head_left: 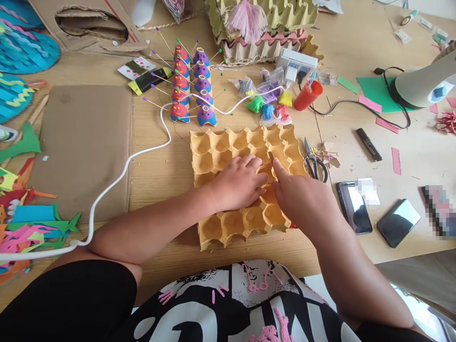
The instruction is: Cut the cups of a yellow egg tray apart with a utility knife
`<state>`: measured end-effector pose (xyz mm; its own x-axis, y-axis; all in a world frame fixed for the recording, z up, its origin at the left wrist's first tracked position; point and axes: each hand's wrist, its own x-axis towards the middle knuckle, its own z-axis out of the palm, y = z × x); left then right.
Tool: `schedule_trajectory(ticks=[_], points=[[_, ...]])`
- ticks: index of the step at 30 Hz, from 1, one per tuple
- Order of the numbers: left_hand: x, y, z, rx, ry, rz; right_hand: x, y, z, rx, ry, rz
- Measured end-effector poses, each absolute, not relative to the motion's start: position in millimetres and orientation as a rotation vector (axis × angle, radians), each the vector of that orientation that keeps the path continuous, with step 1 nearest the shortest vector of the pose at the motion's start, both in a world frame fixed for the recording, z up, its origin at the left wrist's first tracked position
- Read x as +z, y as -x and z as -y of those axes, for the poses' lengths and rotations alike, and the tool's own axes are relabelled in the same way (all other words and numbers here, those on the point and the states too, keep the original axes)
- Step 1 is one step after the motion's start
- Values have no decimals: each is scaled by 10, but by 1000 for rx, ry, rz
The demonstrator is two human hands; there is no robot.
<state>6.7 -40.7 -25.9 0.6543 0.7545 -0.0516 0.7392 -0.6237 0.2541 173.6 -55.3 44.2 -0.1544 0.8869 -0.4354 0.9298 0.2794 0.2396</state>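
A yellow egg tray (213, 228) lies flat on the wooden table in front of my body. My left hand (240, 183) rests on the middle of the tray, palm down, with its fingers bent and spread a little over the cups. Just to its right, my right hand (299, 194) is closed round a tool, mostly hidden in the palm. The tool's thin dark blade (271, 155) shows beyond the stretched index finger and touches the tray between cups. The thumb's grip is partly hidden.
Black-handled scissors (315, 164) lie right of the tray, phones (354, 207) beyond them. Painted egg-cup figures (180, 83) stand behind. A white cable (117, 178) crosses the left side past a cardboard sheet (89, 152). A red cup (307, 96) stands behind at the right.
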Motion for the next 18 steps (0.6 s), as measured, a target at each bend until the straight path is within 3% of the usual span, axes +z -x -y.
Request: schedule_trajectory(ticks=[18], points=[[-278, -67, 408, 135, -2600, -1217, 491, -1821, 616, -106, -1615, -2138]])
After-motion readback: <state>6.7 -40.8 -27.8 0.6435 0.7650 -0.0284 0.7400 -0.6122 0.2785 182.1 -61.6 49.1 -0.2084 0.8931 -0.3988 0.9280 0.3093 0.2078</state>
